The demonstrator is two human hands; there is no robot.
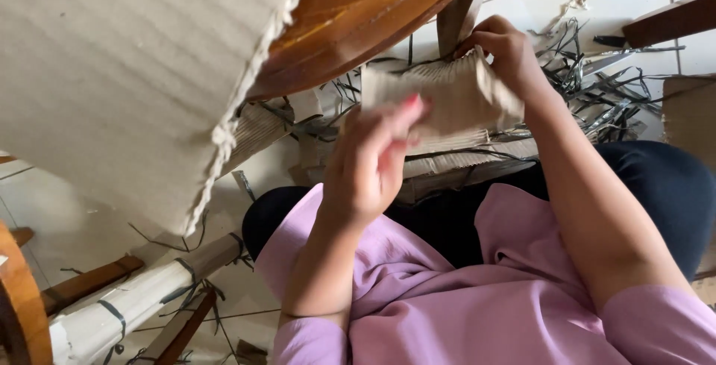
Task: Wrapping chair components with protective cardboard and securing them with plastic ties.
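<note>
Corrugated cardboard piece [447,100], left hand [373,160], right hand [507,52] gripping

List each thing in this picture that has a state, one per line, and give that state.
Corrugated cardboard piece: held in both hands, bent.
Left hand: grip closed on the cardboard piece.
Right hand: pinching its far edge.
Large cardboard sheet: torn, ragged edge.
Strapping bands: cut, loose on floor.
Wrapped furniture leg: still wrapped, strapped.
</note>
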